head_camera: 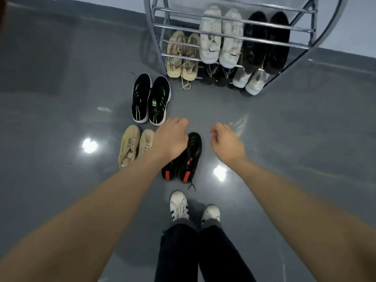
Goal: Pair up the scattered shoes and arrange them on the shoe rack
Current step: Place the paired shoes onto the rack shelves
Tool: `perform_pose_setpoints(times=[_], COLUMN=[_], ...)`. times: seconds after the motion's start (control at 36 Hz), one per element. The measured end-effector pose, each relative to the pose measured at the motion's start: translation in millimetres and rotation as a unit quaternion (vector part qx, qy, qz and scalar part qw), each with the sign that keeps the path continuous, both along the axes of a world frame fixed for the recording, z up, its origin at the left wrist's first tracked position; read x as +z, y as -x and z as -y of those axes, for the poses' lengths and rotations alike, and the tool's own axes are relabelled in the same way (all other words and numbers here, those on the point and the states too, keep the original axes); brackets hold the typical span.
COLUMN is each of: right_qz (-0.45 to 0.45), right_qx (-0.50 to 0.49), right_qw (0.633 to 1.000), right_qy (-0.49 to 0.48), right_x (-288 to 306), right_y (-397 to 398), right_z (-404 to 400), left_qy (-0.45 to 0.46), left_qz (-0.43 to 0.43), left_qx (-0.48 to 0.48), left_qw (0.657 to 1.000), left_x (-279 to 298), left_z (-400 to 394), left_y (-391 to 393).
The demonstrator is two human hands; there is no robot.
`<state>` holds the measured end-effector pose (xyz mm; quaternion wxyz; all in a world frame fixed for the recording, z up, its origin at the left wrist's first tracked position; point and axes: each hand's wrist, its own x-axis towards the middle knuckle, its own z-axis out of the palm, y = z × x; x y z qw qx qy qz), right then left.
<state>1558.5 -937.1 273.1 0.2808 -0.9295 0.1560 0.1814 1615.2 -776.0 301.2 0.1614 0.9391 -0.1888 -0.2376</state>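
A pair of black shoes with red marks [190, 157] stands on the floor in front of me. My left hand [171, 137] hovers over the left shoe of that pair and hides its toe; its fingers are loosely curled and hold nothing. My right hand [226, 142] hangs just to the right of the pair, also loosely curled and empty. A black pair with green stripes [150, 99] and a beige pair [133, 146] stand to the left. The metal shoe rack [234, 32] at the back holds white [220, 37], black [266, 39] and beige [183, 55] pairs.
Glossy grey floor [305, 129] stretches to the right and left of the shoes. My own feet in white sneakers [180, 206] stand just behind the black-red pair. More shoes, black [219, 75] and white [250, 81], sit on the rack's lowest level.
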Motion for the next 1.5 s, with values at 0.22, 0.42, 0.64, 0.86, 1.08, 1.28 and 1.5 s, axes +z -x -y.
perform_pose_setpoints(times=[0.22,0.42,0.64,0.86,1.08,1.28,1.5], right_qz=[-0.026,-0.078,-0.114,-0.164,-0.115,0.019,0.036], right_qx=[0.015,0.038,0.069,0.095,0.161,0.233,0.216], right_qw=[0.999,0.995,0.991,0.982,0.975,0.97,0.973], right_qy=[-0.014,-0.04,-0.028,0.022,0.098,0.072,0.072], right_x=[-41,-101,-195,-285,-344,-349,-316], right_y=[28,58,79,89,103,116,112], right_z=[-14,-50,-62,-74,-94,-94,-86], left_qy=[0.022,-0.008,-0.035,-0.082,-0.178,-0.102,-0.021], left_qz=[-0.005,-0.041,-0.056,-0.095,-0.085,-0.033,-0.004], left_qx=[0.025,0.035,0.013,-0.035,-0.092,-0.154,-0.159], left_qw=[0.999,0.999,0.998,0.991,0.976,0.982,0.987], left_x=[-51,-116,-208,-297,-355,-367,-329], left_z=[-17,-35,-74,-91,-94,-99,-106], left_y=[47,82,90,96,102,117,101])
